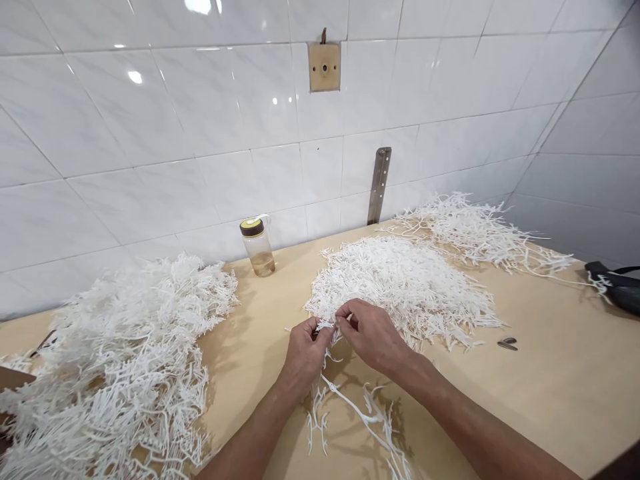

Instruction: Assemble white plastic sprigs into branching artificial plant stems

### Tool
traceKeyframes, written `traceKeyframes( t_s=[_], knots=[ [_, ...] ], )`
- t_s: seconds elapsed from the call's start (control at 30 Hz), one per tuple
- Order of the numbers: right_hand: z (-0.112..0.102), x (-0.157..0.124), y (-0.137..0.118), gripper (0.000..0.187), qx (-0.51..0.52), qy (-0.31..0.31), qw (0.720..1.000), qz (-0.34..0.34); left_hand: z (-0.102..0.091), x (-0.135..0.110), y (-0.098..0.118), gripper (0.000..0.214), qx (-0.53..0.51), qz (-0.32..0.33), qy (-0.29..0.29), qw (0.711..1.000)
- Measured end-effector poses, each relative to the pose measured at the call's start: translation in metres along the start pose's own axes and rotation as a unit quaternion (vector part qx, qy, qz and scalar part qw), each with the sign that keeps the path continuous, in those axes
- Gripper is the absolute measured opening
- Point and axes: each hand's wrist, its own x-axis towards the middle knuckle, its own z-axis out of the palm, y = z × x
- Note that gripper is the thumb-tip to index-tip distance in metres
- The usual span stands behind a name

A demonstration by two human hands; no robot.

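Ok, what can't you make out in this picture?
Head view:
White branching piece: gripped part hidden by bare fingers.
Black rounded object: cut off by the right edge.
Flat brown object: cut off by the left edge, partly covered by white branching strands.
Small dark item: too small to identify.

Single head-worn view, looking forward and down from above the table [565,360], left hand [304,351] and right hand [373,335] near, tiled wall [200,113] beyond

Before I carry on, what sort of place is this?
Probably a workroom: a tan tabletop against a white tiled wall, with heaps of white branching pieces on it.
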Motion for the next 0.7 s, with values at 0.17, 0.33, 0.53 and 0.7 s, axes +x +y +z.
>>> traceKeyframes(
  t_s=[0.17, 0.33, 0.53, 0.7],
  knots=[
    [0.000, 0.006, 0.021, 0.016, -0.060, 0.106, 0.993, -0.006, 0.002, -0.002, 0.000, 0.021, -0.005, 0.000, -0.025, 1.000],
    [-0.020, 0.011, 0.017, 0.022, 0.032, 0.143, 0.986, 0.080, -0.001, -0.002, 0.000, 0.028, -0.031, -0.014, 0.018, 0.999],
    [-0.012, 0.002, -0.003, 0.036, 0.185, -0.077, 0.975, 0.097, -0.001, 0.000, -0.001, 0.025, -0.057, -0.001, 0.021, 0.998],
    [0.001, 0.003, 0.005, 0.020, 0.263, -0.086, 0.951, 0.140, -0.002, 0.002, -0.006, 0.027, -0.072, 0.008, 0.014, 0.997]
  ],
)
